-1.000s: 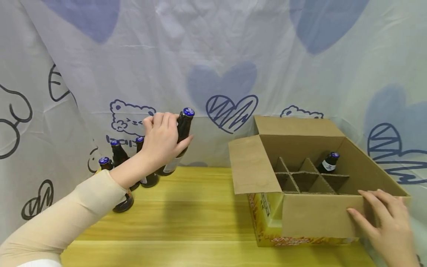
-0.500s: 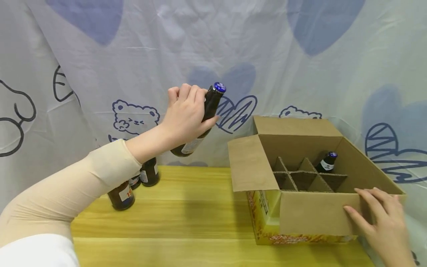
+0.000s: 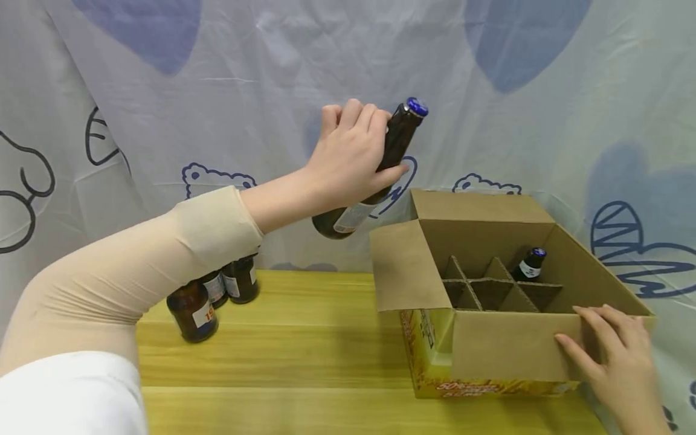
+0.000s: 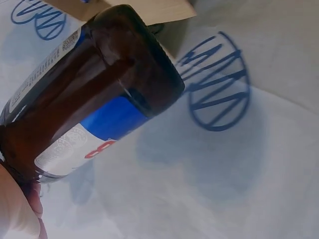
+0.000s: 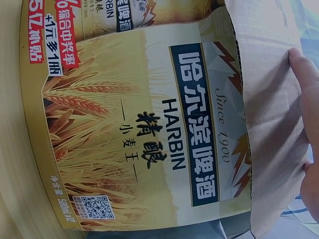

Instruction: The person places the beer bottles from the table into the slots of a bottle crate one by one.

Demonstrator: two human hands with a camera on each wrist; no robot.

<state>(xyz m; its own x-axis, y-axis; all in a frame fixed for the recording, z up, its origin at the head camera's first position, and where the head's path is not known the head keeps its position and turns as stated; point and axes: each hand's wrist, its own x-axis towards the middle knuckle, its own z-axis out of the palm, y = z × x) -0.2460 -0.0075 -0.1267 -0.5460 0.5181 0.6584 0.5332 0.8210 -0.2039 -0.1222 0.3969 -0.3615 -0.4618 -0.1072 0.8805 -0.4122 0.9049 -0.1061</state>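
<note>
Left hand holding a bottle aloft, Harbin carton standing open

At twelve o'clock, the left fingers are curling tightly round the bottle's neck, probably for control, its cap pointing to one o'clock; at four o'clock, the right hand, fingers loosely parted and gripping nothing visible, is resting on the front flap, perhaps steadying it; one packed bottle is occupying a cell there; three other bottles are standing on the surface at eight o'clock; the carton is reading "HARBIN", "Since 1900", "哈尔滨啤酒".
</note>
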